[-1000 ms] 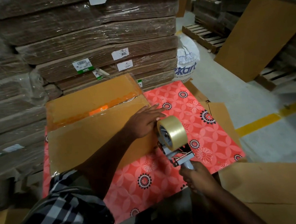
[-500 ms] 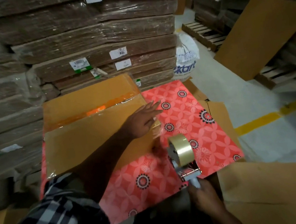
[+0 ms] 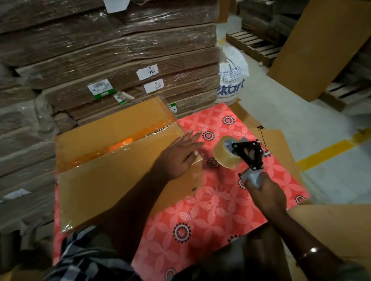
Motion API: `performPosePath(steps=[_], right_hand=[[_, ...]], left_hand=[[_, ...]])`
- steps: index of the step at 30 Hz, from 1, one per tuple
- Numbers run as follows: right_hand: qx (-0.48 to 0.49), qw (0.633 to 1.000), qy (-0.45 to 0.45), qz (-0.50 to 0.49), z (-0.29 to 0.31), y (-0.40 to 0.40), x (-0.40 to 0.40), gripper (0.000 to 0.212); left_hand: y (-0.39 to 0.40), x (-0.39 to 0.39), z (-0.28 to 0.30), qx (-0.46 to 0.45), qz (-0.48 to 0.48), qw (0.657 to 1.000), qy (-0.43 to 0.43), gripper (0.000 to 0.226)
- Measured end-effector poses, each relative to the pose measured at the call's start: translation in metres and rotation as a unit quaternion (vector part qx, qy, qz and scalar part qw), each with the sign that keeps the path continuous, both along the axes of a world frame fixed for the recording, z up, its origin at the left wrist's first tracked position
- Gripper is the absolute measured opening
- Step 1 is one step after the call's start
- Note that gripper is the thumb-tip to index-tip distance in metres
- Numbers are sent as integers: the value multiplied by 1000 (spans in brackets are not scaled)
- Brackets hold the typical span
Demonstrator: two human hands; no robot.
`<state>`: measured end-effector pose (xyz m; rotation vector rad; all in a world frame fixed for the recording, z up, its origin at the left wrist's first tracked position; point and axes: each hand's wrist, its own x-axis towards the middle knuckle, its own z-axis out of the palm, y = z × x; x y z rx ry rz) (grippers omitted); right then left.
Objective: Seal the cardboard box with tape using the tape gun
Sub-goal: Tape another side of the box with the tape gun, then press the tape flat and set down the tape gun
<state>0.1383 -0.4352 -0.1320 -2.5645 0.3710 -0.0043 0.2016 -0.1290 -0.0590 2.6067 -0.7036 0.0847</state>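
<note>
Cardboard box [image 3: 122, 188] under flat left hand [image 3: 179, 156], fingers straight | right hand [image 3: 266, 193] fingers grip tape gun [image 3: 247, 155]

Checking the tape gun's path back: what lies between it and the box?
Head view: only bare patterned cloth between the tape gun and box.

Dim indoor light, glare on wrap, edges warped/blurry.

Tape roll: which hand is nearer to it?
Right. The right hand grips the tape gun handle just below the tape roll. The left hand rests flat on the cardboard box edge, apart from the roll, to its left.
</note>
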Motion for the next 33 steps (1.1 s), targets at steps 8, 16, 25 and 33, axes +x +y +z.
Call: performPosePath(steps=[8, 16, 25, 33], right_hand=[[-73, 997, 15, 8, -37, -3, 45, 47], [-77, 997, 2, 17, -68, -3, 50, 46], [-140, 987, 43, 73, -92, -14, 50, 55], [-152, 980, 130, 12, -38, 2, 49, 65]], left_hand=[[-1, 1, -1, 14, 1, 1000, 1, 47], [-1, 1, -1, 9, 4, 1000, 0, 46], [-2, 0, 1, 7, 4, 1000, 2, 45], [-1, 0, 1, -39, 8, 999, 14, 48]])
